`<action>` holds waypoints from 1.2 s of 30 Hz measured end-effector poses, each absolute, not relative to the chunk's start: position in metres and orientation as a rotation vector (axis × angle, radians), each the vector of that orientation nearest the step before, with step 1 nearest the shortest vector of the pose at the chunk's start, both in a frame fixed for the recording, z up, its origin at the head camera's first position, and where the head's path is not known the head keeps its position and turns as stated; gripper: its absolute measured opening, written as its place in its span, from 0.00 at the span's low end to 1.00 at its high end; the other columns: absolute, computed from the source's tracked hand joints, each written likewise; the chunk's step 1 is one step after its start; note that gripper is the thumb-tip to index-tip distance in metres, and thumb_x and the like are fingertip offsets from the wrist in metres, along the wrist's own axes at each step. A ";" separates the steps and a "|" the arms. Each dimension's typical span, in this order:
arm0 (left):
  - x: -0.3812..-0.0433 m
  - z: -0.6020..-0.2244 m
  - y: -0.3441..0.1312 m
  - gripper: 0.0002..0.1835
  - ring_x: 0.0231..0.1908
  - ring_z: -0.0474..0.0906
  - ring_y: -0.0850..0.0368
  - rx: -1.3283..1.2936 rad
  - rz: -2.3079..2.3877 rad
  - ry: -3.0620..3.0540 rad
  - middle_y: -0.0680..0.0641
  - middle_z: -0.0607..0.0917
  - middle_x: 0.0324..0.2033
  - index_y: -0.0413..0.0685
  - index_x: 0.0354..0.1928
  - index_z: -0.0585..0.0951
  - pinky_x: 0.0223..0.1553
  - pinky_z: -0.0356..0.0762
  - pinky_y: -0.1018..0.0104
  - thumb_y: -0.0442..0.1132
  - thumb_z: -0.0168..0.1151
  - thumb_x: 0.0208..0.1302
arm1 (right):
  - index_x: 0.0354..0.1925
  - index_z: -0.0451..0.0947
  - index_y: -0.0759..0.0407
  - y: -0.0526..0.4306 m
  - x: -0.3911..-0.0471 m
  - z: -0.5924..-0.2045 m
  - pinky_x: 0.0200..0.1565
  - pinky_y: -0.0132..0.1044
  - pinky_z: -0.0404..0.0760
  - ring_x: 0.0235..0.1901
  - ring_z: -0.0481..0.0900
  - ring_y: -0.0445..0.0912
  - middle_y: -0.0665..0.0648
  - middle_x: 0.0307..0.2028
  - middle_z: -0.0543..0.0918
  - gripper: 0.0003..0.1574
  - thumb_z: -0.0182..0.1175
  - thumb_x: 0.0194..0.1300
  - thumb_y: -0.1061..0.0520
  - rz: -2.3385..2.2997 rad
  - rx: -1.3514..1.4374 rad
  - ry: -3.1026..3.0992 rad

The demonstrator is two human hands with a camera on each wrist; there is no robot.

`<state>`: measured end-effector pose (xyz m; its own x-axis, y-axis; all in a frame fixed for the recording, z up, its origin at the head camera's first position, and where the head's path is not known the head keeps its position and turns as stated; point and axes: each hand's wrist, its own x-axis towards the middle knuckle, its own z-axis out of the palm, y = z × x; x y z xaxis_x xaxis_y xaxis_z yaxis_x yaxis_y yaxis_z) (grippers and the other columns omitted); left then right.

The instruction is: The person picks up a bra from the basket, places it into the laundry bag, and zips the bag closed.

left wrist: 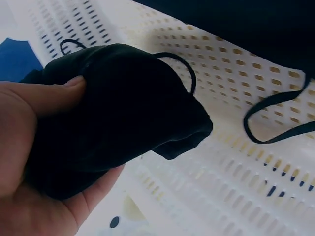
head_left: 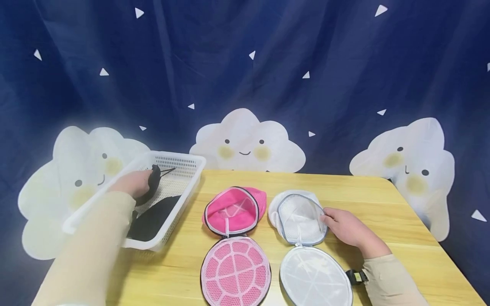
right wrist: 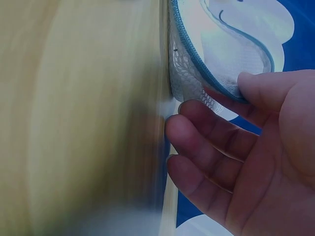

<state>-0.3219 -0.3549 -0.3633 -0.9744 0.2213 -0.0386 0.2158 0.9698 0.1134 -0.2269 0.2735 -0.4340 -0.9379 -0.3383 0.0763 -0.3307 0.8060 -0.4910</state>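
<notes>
My left hand (head_left: 132, 183) is over the white basket and grips a folded black garment with thin straps (left wrist: 123, 108), thumb on top and fingers underneath. Another black cloth piece (head_left: 155, 219) lies in the basket, and a thin strap hangs from dark cloth at the upper right of the left wrist view. On the table my right hand (head_left: 346, 227) pinches the grey-blue rim of a white mesh laundry bag (head_left: 302, 216) between thumb and index finger; its other fingers are loosely bent. The bag's mouth gapes, and its round lid (head_left: 315, 276) lies flipped toward me.
A white perforated plastic basket (head_left: 183, 204) stands at the table's left. Left of the white bag is a pink mesh laundry bag (head_left: 233, 208), unzipped, its round lid (head_left: 235, 272) laid toward me. Behind the wooden table (head_left: 383, 191) hangs a dark blue curtain (head_left: 245, 76) with cloud prints.
</notes>
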 end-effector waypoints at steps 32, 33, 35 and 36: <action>-0.288 -0.293 -0.261 0.30 0.58 0.77 0.33 0.787 0.288 3.292 0.35 0.82 0.57 0.47 0.71 0.71 0.58 0.70 0.38 0.34 0.64 0.66 | 0.36 0.75 0.51 0.270 -0.226 -0.435 0.42 0.48 0.72 0.37 0.74 0.48 0.48 0.30 0.75 0.11 0.52 0.79 0.54 -0.799 -0.599 2.975; -0.285 -0.290 -0.255 0.30 0.58 0.77 0.34 0.804 0.322 3.289 0.36 0.82 0.57 0.47 0.70 0.71 0.58 0.70 0.38 0.34 0.63 0.67 | 0.36 0.75 0.51 0.270 -0.226 -0.435 0.42 0.48 0.72 0.37 0.74 0.48 0.48 0.31 0.76 0.10 0.52 0.79 0.54 -0.798 -0.598 2.975; -0.281 -0.286 -0.244 0.27 0.58 0.78 0.36 0.838 0.393 3.281 0.38 0.83 0.56 0.48 0.68 0.73 0.59 0.70 0.40 0.34 0.63 0.67 | 0.37 0.75 0.51 0.270 -0.226 -0.435 0.43 0.49 0.73 0.39 0.75 0.48 0.48 0.32 0.77 0.10 0.52 0.79 0.53 -0.801 -0.590 2.972; -0.278 -0.285 -0.238 0.24 0.57 0.79 0.37 0.854 0.436 3.270 0.39 0.84 0.54 0.48 0.65 0.75 0.58 0.71 0.40 0.34 0.63 0.67 | 0.37 0.75 0.51 0.271 -0.226 -0.434 0.43 0.49 0.73 0.39 0.75 0.48 0.49 0.32 0.77 0.10 0.52 0.79 0.53 -0.800 -0.586 2.970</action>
<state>-0.2779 -0.2377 -0.2851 -0.8414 0.4388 0.3155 0.5061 0.8445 0.1754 -0.2255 0.2705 -0.4344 -0.9299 -0.3578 0.0857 -0.3524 0.7993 -0.4868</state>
